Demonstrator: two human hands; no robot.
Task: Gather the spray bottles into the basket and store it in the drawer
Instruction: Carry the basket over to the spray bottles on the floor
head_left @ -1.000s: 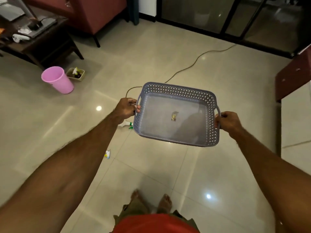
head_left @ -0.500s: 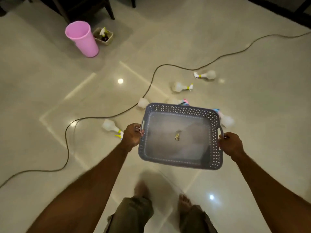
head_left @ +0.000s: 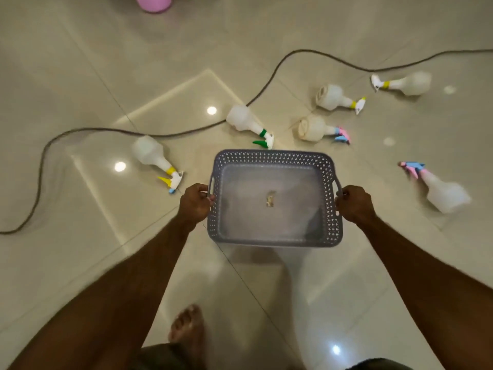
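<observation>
The basket (head_left: 274, 236) is held level above the floor by its side handles, the left hand (head_left: 194, 204) and right hand (head_left: 353, 204) each closed round one, so the open top stays ready for loading. Beyond its far rim, six spray bottles lie scattered, none inside; the green-triggered bottle (head_left: 246, 122) lies nearest. A cable (head_left: 160, 134) crosses the floor among them; bare tile to the near right is judged open for setting down.

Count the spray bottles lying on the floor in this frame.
6, all on their sides: yellow-collared bottle far left, green-collared bottle above the basket, pink-and-blue bottle, two yellow-collared ones upper right, one right. The basket may hide others.
</observation>
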